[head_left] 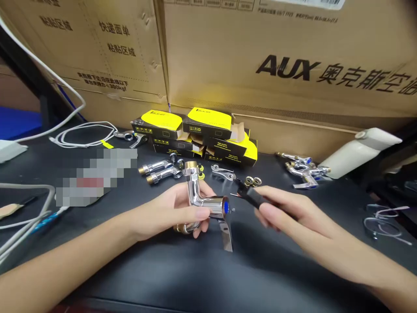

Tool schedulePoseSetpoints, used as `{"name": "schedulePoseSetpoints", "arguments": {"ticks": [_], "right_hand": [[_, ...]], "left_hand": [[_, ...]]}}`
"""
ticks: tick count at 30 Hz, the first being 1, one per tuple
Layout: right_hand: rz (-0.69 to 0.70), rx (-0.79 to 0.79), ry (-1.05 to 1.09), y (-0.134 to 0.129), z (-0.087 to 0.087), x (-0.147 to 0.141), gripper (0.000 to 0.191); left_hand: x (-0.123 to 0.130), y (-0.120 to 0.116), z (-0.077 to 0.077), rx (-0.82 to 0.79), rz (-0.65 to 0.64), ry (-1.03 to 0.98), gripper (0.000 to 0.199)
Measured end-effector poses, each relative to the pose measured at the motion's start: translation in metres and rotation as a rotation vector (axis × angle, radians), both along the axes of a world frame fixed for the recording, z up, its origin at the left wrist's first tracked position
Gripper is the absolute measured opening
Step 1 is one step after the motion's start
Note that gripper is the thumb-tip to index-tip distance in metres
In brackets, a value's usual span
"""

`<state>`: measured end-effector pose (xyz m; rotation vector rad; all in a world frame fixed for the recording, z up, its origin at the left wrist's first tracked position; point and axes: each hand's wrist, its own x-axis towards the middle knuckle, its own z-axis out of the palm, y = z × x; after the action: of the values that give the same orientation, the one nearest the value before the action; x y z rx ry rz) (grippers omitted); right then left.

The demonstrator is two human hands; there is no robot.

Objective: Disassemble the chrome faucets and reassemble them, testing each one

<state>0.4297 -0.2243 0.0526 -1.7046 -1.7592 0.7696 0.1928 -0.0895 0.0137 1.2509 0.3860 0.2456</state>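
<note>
A black workbench (247, 278) carries yellow-and-black boxes (198, 134), chrome faucets (302, 170), and a coiled white cable (83, 134).

One view from my head, forward and down, close over my left hand (172, 213) and right hand (286, 213).

chrome tap body (194, 194) | brass thread up top, blue-dot end pointing right, flat lever handle angled down, being held, looks pretty shiny | small black-handled pliers (253, 198) | tips poking left, just beside the tap, also held
</note>
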Motion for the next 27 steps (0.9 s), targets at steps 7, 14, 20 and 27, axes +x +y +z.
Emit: {"name": "schedulePoseSetpoints", "arguments": {"ticks": [7,14,20,27], "right_hand": [[0.035,0.057,-0.116,-0.005,-0.005,0.005,0.030],[0.085,0.111,-0.270,-0.018,-0.010,0.007,0.054],[0.107,0.153,-0.385,-0.019,-0.010,0.006,0.060],[0.107,0.164,-0.445,-0.016,-0.003,-0.003,0.053]], "left_hand": [[0.000,-0.001,-0.003,0.012,-0.026,-0.025,0.037],[0.000,-0.003,-0.005,0.005,-0.055,-0.044,0.037],[0.000,-0.002,-0.005,-0.029,-0.062,-0.057,0.039],[-0.001,-0.002,-0.004,0.025,-0.080,-0.040,0.037]]}}
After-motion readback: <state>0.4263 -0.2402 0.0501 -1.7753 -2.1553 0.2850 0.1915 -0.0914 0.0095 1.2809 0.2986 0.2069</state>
